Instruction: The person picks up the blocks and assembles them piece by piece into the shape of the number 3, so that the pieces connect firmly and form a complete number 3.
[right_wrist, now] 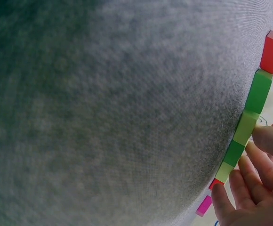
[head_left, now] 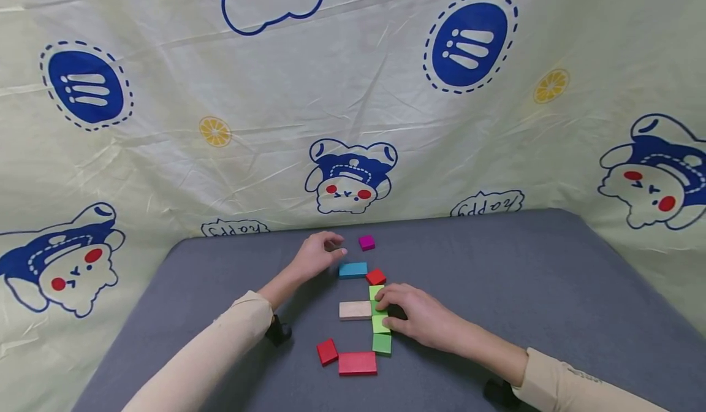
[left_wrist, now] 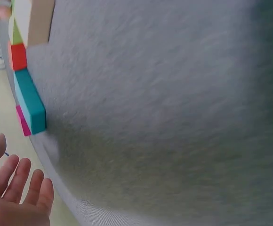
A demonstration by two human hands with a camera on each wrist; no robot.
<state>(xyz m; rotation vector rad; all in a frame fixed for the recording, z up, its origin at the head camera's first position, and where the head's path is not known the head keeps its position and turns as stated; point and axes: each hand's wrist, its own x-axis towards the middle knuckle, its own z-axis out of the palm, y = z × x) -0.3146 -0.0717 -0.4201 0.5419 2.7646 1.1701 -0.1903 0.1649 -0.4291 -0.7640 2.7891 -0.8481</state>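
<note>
My left hand [head_left: 318,255] hovers at the far left of the blue block [head_left: 353,270], fingers loosely bent and holding nothing. The left wrist view shows that hand [left_wrist: 19,193] apart from the teal-blue block's end [left_wrist: 38,121]. My right hand [head_left: 421,317] is at a column of light and dark green blocks [head_left: 381,324], its fingertips over or against the middle ones. In the right wrist view the thumb [right_wrist: 268,139] lies by a light green block [right_wrist: 246,127]; whether it presses is unclear. A pale wooden block [head_left: 355,311] extends left from the column.
A red cube [head_left: 376,276] sits between the blue block and the column's far end. Beyond stands a magenta cube [head_left: 366,243]. Nearer lie a long red block [head_left: 357,363] and a tilted red block [head_left: 327,352]. A printed curtain [head_left: 353,93] hangs behind the grey table [head_left: 496,265].
</note>
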